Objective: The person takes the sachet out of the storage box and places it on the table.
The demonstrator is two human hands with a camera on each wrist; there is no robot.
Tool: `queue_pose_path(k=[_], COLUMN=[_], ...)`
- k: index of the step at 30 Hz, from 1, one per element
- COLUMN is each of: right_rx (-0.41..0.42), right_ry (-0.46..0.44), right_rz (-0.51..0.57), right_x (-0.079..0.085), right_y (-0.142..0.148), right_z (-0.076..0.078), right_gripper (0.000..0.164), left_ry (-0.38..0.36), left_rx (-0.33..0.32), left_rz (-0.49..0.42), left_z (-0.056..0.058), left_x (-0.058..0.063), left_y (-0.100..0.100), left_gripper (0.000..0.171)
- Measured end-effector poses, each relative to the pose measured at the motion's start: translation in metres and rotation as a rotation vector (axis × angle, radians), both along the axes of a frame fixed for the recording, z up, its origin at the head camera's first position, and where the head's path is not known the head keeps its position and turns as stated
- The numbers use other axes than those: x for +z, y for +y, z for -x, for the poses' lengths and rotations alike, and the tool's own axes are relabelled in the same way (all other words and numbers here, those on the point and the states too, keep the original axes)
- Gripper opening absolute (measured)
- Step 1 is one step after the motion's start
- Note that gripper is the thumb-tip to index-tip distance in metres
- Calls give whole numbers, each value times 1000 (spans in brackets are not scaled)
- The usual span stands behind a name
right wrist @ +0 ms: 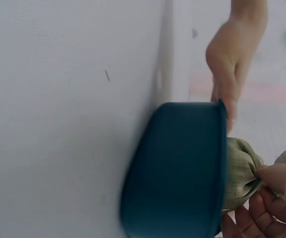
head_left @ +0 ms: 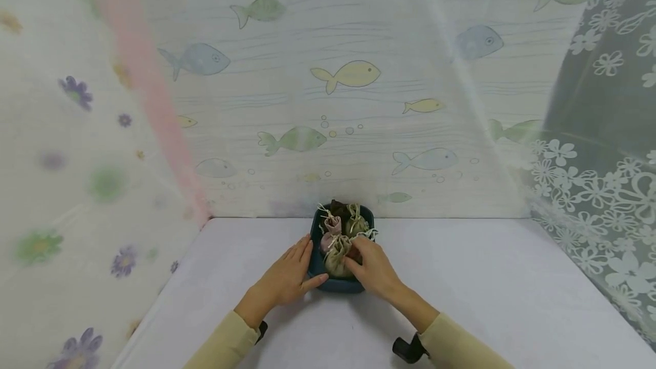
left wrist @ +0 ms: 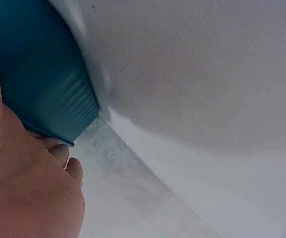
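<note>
A dark teal plastic bin (head_left: 342, 286) stands on the table and holds several small drawstring pouches. My right hand (head_left: 376, 269) pinches the gathered neck of an olive-green pouch (head_left: 335, 263) at the bin's front; the right wrist view shows this green pouch (right wrist: 240, 171) bulging above the rim, thumb and finger at its neck. My left hand (head_left: 288, 278) rests against the bin's left side, fingers straight along the rim and thumb at the front corner. Behind lie a pink pouch (head_left: 332, 224), another green pouch (head_left: 356, 223) and a dark brown one (head_left: 339, 208).
The bin stands on a white tabletop (head_left: 461, 278) near its back edge. A fish-patterned curtain (head_left: 353, 130) hangs right behind it. Flowered sheets close off the left and right sides. A black wrist device (head_left: 407, 351) sits under the right forearm.
</note>
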State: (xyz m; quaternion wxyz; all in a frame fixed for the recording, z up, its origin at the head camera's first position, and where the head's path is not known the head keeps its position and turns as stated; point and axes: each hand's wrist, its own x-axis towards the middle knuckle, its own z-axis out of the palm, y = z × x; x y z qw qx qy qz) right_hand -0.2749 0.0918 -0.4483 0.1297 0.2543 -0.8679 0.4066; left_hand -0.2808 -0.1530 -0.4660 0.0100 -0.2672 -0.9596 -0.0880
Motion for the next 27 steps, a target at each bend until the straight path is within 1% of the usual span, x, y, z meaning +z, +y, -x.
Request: queue_pose_path(k=[6, 13, 19, 23, 27], right_rx=[27, 54, 60, 56, 57], right_ry=[-3, -3, -3, 11, 15], right_rz=[36, 63, 65, 64, 57], right_x=[10, 24, 34, 42, 47], right_y=[9, 18, 27, 33, 41], right_z=[-2, -2, -3, -2, 0], right_gripper=[17, 12, 10, 10, 9], left_ry=[5, 12, 10, 20, 23], left_rx=[6, 3, 1, -8, -11], left_rz=[7, -4, -15, -26, -7], left_z=[1, 0, 0, 2, 3], left_x=[-3, -1, -3, -5, -3], left_y=[-1, -1, 0, 0, 0], left_gripper=[98, 97, 97, 98, 98])
